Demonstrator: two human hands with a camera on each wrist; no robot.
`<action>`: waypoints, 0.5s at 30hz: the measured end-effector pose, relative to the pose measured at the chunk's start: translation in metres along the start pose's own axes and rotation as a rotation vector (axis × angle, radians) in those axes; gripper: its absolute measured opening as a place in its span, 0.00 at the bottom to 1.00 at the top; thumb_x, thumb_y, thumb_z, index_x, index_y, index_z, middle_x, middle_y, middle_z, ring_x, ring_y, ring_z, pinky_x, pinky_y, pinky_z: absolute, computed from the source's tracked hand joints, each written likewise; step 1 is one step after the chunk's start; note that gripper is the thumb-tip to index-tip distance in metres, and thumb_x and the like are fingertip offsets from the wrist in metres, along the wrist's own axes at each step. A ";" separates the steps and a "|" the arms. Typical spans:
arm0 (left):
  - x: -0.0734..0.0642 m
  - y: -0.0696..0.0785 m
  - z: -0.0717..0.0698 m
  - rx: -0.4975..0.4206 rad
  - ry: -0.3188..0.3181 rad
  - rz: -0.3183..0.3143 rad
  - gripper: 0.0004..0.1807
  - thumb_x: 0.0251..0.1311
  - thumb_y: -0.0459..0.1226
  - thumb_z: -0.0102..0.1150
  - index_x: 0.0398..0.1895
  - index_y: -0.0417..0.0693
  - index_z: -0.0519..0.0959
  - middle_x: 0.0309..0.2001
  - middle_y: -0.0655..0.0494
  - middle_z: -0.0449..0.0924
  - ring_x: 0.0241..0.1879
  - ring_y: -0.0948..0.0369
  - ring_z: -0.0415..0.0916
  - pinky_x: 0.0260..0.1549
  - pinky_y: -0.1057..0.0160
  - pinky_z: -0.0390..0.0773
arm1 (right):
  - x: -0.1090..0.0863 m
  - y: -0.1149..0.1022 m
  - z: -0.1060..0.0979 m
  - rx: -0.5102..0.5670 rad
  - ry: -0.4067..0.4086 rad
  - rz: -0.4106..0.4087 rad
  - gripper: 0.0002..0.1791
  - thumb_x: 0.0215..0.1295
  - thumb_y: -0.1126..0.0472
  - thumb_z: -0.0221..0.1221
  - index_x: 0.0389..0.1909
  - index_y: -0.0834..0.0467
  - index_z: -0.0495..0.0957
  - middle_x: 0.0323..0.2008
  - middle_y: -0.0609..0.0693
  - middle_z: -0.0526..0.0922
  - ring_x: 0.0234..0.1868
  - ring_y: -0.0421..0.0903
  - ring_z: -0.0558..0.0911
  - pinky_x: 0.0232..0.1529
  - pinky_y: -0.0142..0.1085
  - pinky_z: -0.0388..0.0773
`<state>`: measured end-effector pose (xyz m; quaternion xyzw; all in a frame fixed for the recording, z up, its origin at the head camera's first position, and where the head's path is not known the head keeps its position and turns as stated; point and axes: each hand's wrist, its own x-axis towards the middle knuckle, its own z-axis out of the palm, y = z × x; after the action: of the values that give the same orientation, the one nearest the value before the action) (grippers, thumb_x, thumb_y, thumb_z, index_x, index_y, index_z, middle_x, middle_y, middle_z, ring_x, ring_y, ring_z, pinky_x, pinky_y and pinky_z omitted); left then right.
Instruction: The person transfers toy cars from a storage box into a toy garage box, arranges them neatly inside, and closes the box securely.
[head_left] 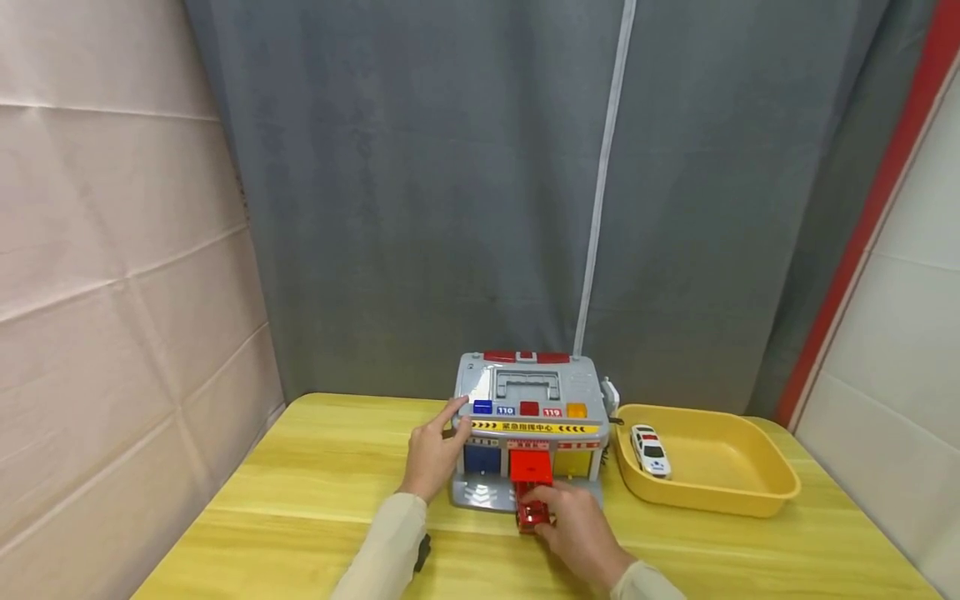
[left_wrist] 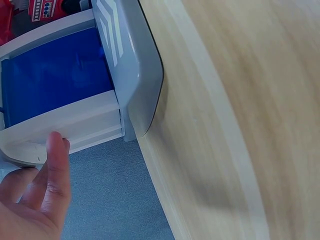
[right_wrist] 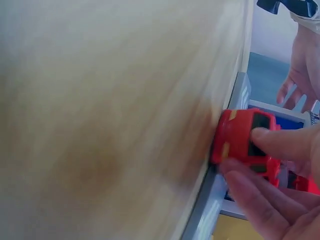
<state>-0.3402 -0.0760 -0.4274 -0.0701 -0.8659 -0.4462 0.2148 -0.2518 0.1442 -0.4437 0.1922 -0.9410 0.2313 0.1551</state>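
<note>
A grey toy rescue station (head_left: 581, 383) stands on the table, with a blue door (head_left: 482, 459), a yellow door (head_left: 572, 463) and a raised red door (head_left: 531, 467) between them. My right hand (head_left: 577, 529) pinches a red toy fire truck (right_wrist: 235, 132) between thumb and fingers. The truck's rear lies in the middle doorway, while its cab sticks out at the front edge of the station's base. Against the station's left side rests my left hand (head_left: 433, 454), fingers extended; the left wrist view shows its fingertips by the white wall next to the blue door.
A yellow tray (head_left: 720, 454) stands right of the station, with a white toy police car (head_left: 649, 452) inside along its left wall. Behind the wooden table (head_left: 315, 467) hangs a grey curtain (head_left: 420, 208).
</note>
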 end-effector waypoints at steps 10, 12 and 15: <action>0.000 0.002 -0.001 0.003 0.002 -0.003 0.21 0.68 0.53 0.56 0.63 0.69 0.78 0.68 0.52 0.75 0.64 0.45 0.77 0.65 0.43 0.76 | 0.005 0.003 -0.002 0.032 -0.096 0.143 0.18 0.47 0.58 0.77 0.21 0.50 0.73 0.18 0.39 0.72 0.23 0.36 0.68 0.22 0.26 0.63; -0.001 0.002 -0.001 0.005 0.005 -0.001 0.21 0.67 0.53 0.56 0.63 0.69 0.79 0.68 0.52 0.75 0.64 0.45 0.77 0.65 0.43 0.76 | 0.004 0.004 -0.001 0.017 -0.070 0.145 0.21 0.47 0.55 0.77 0.19 0.49 0.70 0.16 0.39 0.68 0.21 0.35 0.66 0.21 0.26 0.60; 0.000 0.002 0.000 0.007 0.009 0.003 0.21 0.68 0.53 0.57 0.63 0.69 0.79 0.68 0.52 0.75 0.64 0.46 0.78 0.64 0.43 0.76 | 0.006 0.005 -0.002 -0.008 -0.033 0.174 0.23 0.47 0.52 0.77 0.18 0.49 0.68 0.15 0.40 0.66 0.20 0.36 0.65 0.21 0.27 0.58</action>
<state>-0.3393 -0.0754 -0.4260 -0.0686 -0.8664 -0.4433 0.2195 -0.2585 0.1473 -0.4413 0.1128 -0.9576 0.2367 0.1196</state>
